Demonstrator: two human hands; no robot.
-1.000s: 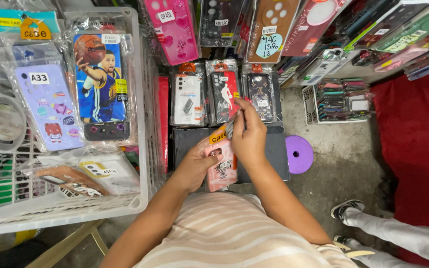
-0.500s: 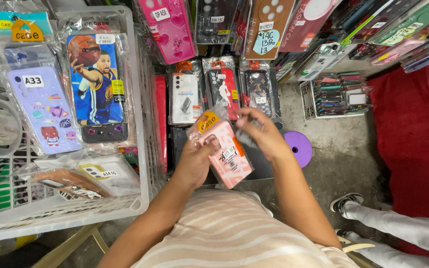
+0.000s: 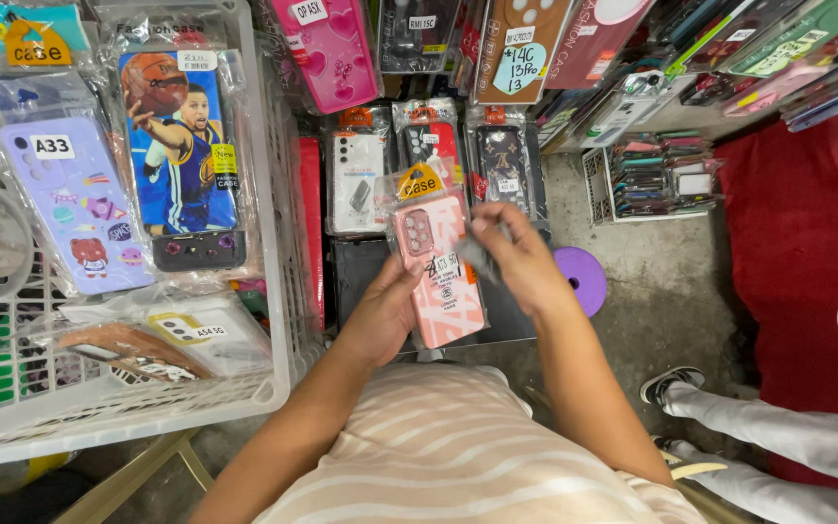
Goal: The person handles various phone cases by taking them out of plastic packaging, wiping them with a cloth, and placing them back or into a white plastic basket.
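Observation:
A pink phone case [image 3: 435, 272] in a clear plastic sleeve with a yellow header card is held upright in front of me. My left hand [image 3: 383, 315] grips its lower left edge from below. My right hand [image 3: 516, 254] pinches the sleeve's right edge, and a small dark object shows between its fingers. Just beyond the case, a row of packaged phone cases [image 3: 419, 160] stands in a dark box.
A white wire basket [image 3: 278, 291] at left holds several packaged cases, among them a lilac one [image 3: 75, 209] and one with a basketball player [image 3: 181, 155]. More cases hang at the top. A purple round stool [image 3: 584, 278], a red cloth [image 3: 797, 252] and another person's legs [image 3: 768, 437] are at right.
The pink case has been lifted from the row and turned so its face points up at me. My right hand moved from its top edge to its right side.

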